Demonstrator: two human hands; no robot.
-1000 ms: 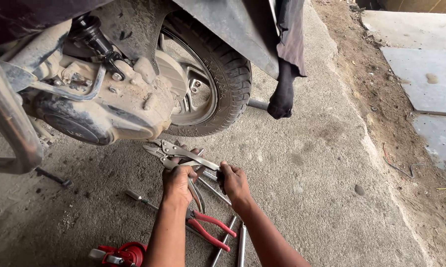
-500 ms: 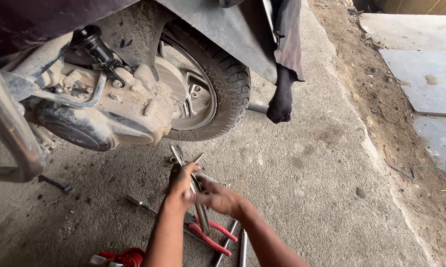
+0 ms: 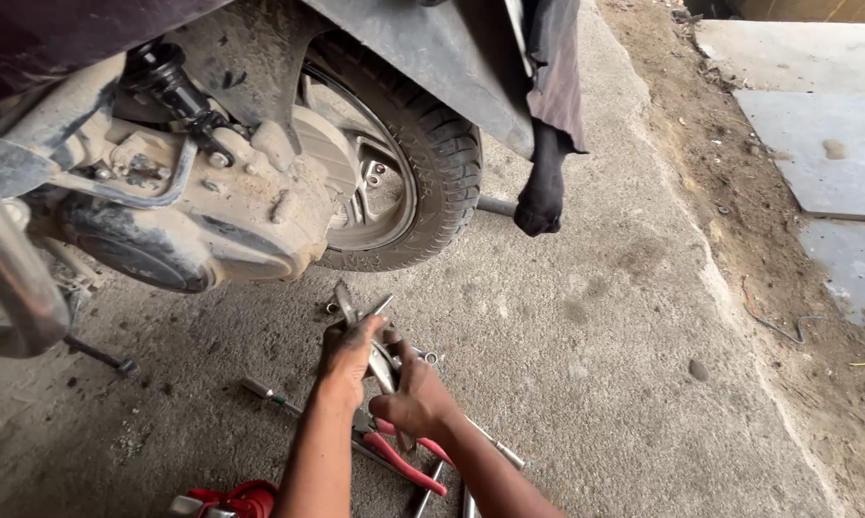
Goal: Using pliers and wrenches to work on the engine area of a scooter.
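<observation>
- Left hand (image 3: 348, 347): grip clenched on metal spanners (image 3: 360, 317), on concrete floor (image 3: 567, 384) below scooter rear wheel (image 3: 409, 163).
- Right hand (image 3: 415, 398): grip grasping same spanners.
- Red-handled pliers (image 3: 404, 459): just beneath hands.

Two hands, the left hand (image 3: 349, 350) and the right hand (image 3: 415, 401), are at six o'clock. One rear wheel (image 3: 394, 173) stands at twelve o'clock. One pair of red-handled pliers (image 3: 409, 460) lies at six o'clock. One screwdriver (image 3: 268, 393) lies at seven o'clock. Several steel wrenches (image 3: 361, 312) lie together; their exact number cannot be told. One red tool (image 3: 236, 501) shows at seven o'clock.
</observation>
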